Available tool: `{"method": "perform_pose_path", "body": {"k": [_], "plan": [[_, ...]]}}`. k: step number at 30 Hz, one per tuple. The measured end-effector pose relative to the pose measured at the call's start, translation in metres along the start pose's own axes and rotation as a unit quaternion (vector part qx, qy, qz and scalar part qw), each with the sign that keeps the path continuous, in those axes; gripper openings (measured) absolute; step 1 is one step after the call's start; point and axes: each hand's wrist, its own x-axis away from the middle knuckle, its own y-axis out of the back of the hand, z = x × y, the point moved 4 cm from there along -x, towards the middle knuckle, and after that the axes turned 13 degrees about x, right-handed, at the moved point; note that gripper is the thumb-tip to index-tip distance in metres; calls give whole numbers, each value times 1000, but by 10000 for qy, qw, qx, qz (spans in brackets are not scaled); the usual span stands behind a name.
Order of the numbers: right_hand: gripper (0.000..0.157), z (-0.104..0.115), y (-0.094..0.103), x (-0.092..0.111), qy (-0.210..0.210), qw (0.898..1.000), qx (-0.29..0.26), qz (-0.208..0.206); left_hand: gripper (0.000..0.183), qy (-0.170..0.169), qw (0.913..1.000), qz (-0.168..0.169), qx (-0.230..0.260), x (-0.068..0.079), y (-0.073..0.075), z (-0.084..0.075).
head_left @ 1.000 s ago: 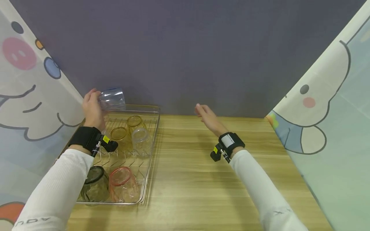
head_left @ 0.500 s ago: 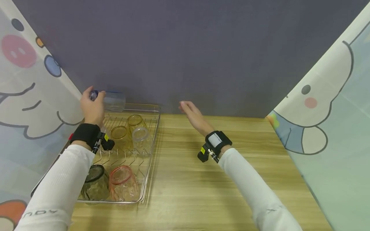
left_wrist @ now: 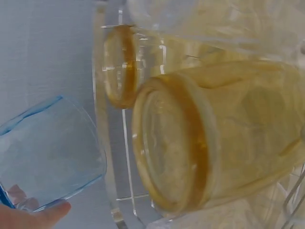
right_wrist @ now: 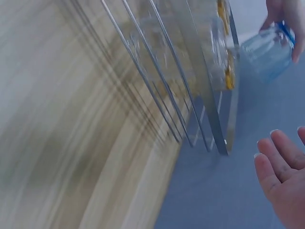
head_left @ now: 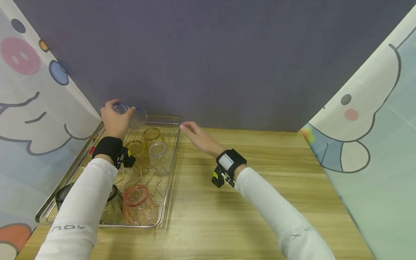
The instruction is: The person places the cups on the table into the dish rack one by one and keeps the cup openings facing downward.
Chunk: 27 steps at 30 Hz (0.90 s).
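Observation:
My left hand (head_left: 115, 121) grips a clear blue-tinted drinking glass (head_left: 139, 117) by its blue-edged end. Held tilted over the far end of the wire rack (head_left: 136, 227), this glass (left_wrist: 52, 148) has its other end facing right in the head view. Close by in the rack stand two amber glasses, one at the back (head_left: 153, 134) and one nearer (head_left: 134, 148), beside a clear glass (head_left: 159, 159). The right hand (head_left: 199, 139) holds nothing; its fingers (right_wrist: 282, 152) are extended near the rack's far right corner.
At the rack's near end stand a red-rimmed glass (head_left: 139, 206) and a dark glass (head_left: 112, 209). Another dark glass (head_left: 62, 195) shows left of the sleeve. A grey wall (head_left: 227, 65) rises behind the wooden table (head_left: 260, 195), with printed cloths on both sides.
My left hand first turned the blue-tinted glass, then shifted right with it over the rack. The right hand has moved left, from over the table to the rack's far right corner.

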Motion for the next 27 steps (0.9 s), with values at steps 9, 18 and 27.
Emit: {"method": "perform_pose_path", "body": {"k": [9, 18, 27], "plan": [[61, 4, -35, 7, -19, 9972, -10, 751, 65, 201, 9986, -420, -240, 3, -3, 18], [62, 2, -59, 18, -453, 9861, -923, 1304, 65, -181, 9948, -95, -1003, 5, -6, 32], [60, 7, -66, 28, -547, 9804, -1329, 1349, 65, -61, 9825, 437, -1808, 8, -6, 44]]}}
